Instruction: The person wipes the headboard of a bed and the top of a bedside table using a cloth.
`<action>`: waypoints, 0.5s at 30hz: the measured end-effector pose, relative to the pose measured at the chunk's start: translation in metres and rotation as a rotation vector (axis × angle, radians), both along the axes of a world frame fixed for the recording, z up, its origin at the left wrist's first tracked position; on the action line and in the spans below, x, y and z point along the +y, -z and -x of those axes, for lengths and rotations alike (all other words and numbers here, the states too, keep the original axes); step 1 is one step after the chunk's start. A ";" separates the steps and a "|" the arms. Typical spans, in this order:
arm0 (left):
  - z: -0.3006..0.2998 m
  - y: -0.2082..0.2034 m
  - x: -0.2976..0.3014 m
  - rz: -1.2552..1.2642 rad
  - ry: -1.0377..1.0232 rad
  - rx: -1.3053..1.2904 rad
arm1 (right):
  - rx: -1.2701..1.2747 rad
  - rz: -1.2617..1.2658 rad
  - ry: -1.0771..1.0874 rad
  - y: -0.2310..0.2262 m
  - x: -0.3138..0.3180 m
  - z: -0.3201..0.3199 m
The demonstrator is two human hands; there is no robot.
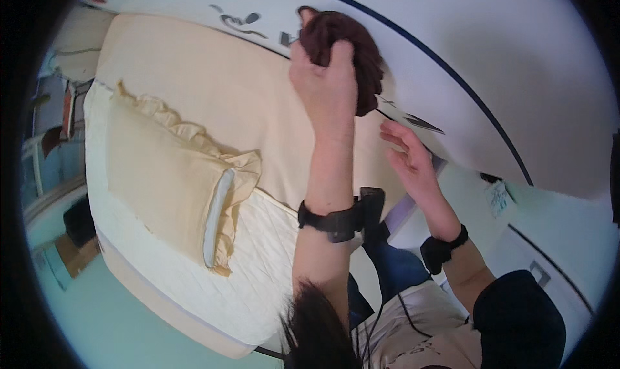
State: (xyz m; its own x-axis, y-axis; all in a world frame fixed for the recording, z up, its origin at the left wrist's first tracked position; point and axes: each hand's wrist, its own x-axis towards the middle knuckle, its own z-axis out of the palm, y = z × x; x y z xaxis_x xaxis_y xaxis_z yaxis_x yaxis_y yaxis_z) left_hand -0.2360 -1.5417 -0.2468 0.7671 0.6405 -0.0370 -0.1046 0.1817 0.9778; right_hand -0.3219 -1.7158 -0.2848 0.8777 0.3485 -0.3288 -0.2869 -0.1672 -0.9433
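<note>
My left hand (321,78) is closed around a bunched dark brown cloth (343,46), fingers and thumb sunk into its folds. The cloth is up against the white wall (426,72) beside the bed, over some dark printed drawings. To the right and lower, my right hand (411,156) is apart from the cloth with its fingers stretched out. Nothing shows in it, and it is near the wall's lower edge. Black bands with small boxes are strapped on both forearms.
Below my left arm lies a bed with a cream sheet (194,56) and a white quilted pad (265,291). A pale yellow pillow (161,169) with a ruffled edge rests on it. A cardboard box (76,254) stands beyond the bed at the left, near a window (45,162).
</note>
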 end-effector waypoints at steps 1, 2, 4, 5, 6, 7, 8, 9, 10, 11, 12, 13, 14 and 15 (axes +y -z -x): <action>0.002 -0.001 -0.005 -0.011 0.008 0.011 | 0.020 -0.012 0.032 -0.001 -0.003 0.000; 0.007 -0.009 -0.016 0.066 0.046 0.129 | 0.040 -0.029 0.064 0.000 -0.008 0.000; 0.018 -0.003 -0.041 0.007 0.059 0.091 | 0.030 -0.067 0.111 -0.004 -0.013 -0.001; 0.026 0.000 -0.054 -0.024 0.060 0.068 | 0.006 -0.078 0.128 -0.005 -0.017 -0.001; 0.036 0.003 -0.068 -0.067 0.116 0.097 | -0.020 -0.086 0.151 -0.005 -0.023 0.000; 0.047 0.004 -0.082 -0.114 0.170 0.124 | -0.050 -0.059 0.194 -0.005 -0.030 0.003; 0.056 0.003 -0.099 -0.131 0.195 0.120 | -0.077 -0.032 0.238 -0.006 -0.038 0.009; 0.066 0.000 -0.115 -0.149 0.216 0.119 | -0.101 -0.006 0.277 -0.010 -0.045 0.014; 0.076 -0.001 -0.129 -0.090 0.269 0.094 | -0.049 0.208 0.289 -0.019 -0.052 0.017; 0.084 -0.005 -0.136 -0.034 0.314 0.069 | 0.007 0.277 0.278 -0.024 -0.058 0.021; 0.089 -0.011 -0.139 0.006 0.360 0.075 | 0.065 0.351 0.272 -0.027 -0.068 0.028; 0.093 -0.016 -0.140 0.047 0.404 0.081 | 0.125 0.425 0.265 -0.030 -0.074 0.035; 0.093 -0.021 -0.140 0.087 0.447 0.083 | 0.081 0.319 0.315 -0.030 -0.078 0.043; 0.091 -0.022 -0.139 0.060 0.452 0.080 | 0.037 0.213 0.359 -0.030 -0.079 0.051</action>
